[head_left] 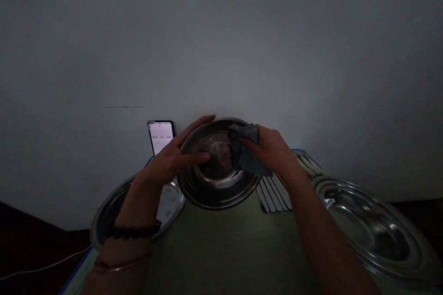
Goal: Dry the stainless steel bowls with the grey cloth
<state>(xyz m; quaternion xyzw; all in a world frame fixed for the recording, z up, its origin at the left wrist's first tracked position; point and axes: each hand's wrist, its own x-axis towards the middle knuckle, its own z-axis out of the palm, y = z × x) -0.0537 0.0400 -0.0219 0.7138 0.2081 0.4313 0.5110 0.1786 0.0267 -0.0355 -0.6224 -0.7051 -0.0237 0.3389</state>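
A round stainless steel bowl (221,184) is held up over the table, its inside tilted towards me. My left hand (176,154) grips its left side, thumb inside the bowl and fingers along the outer rim. In my right hand (272,147) is a bunched grey-blue cloth (247,152) with a patterned part, pressed to the right side of the bowl's inside. The right fingertips are partly hidden by the cloth.
A larger metal basin (367,230) stands at the right, and another metal basin (107,219) at the left under my forearm. Behind the bowl lies a striped slatted thing (273,193). A phone showing a timer (161,136) leans on the wall (221,46). The table (224,249) is greenish.
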